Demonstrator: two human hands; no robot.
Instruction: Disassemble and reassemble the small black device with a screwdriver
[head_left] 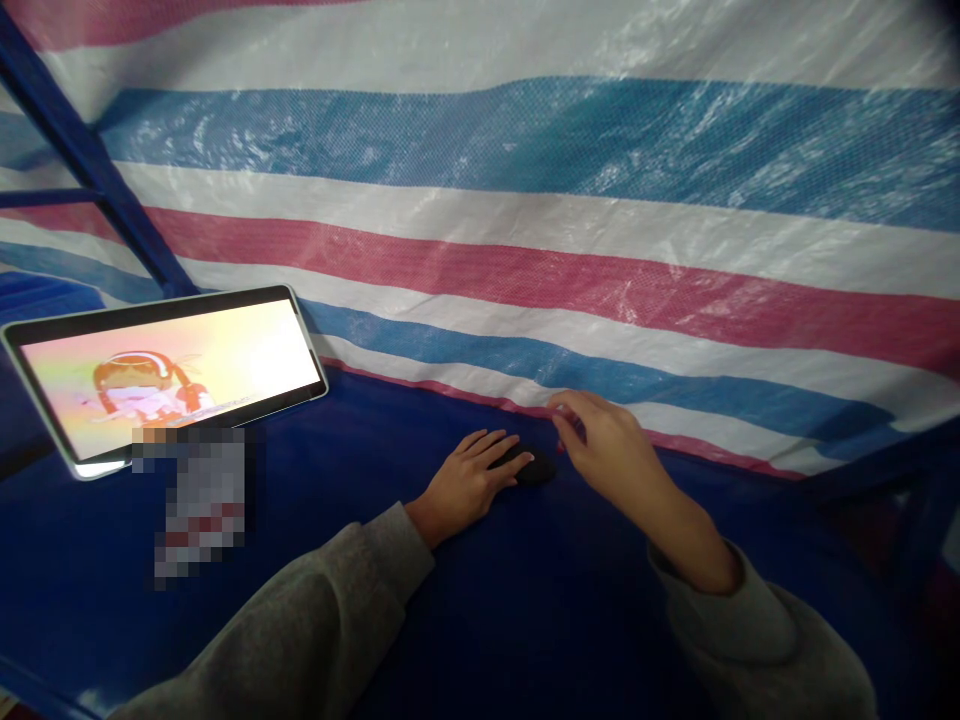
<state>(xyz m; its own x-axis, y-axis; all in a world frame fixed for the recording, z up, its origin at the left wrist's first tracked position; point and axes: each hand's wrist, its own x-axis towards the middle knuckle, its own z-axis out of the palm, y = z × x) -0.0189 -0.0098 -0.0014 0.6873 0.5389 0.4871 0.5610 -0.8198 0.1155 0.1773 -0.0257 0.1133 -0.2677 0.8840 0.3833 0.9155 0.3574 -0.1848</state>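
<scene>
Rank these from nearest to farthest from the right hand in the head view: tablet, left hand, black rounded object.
1. Black rounded object: just left of the right hand, on the blue surface.
2. Left hand: farther left, fingers spread toward that object.
3. Tablet: at the far left, screen lit.

Dark blue surface point(525, 610): small black object point(538, 466) near far edge, lit tablet point(247, 350) at left, pixelated item point(206, 495) beside it.
</scene>
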